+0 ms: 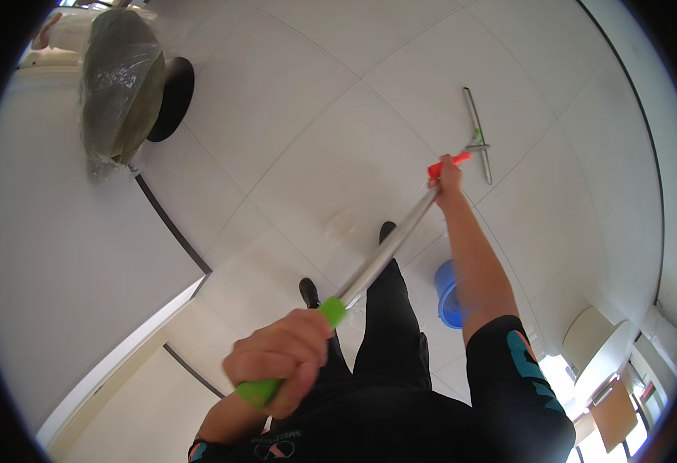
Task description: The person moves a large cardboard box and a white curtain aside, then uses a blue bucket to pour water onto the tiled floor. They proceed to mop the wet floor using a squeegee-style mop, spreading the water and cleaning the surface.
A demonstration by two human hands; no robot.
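A squeegee with a long metal pole (pixel 373 267) slants across the view, from the lower middle up to the right. My left hand (pixel 283 362) is closed around its green grip (pixel 332 312) at the near end. Farther along, my right hand (pixel 448 179) grips the pole by a red sleeve (pixel 460 159). Just beyond that hand is the squeegee's narrow metal blade (pixel 476 124), over the pale tiled floor (pixel 315 144); whether it touches the floor I cannot tell. Below the pole, a blue bucket (pixel 446 279) stands beside my right forearm, which partly hides it.
A plastic-wrapped object (pixel 121 87) with a dark rounded part (pixel 175 99) is at the upper left, by a white wall (pixel 84 231) with dark skirting. Another person's hand (pixel 46 32) shows at the far upper left. A pale rounded furnishing (pixel 596 341) is at the lower right.
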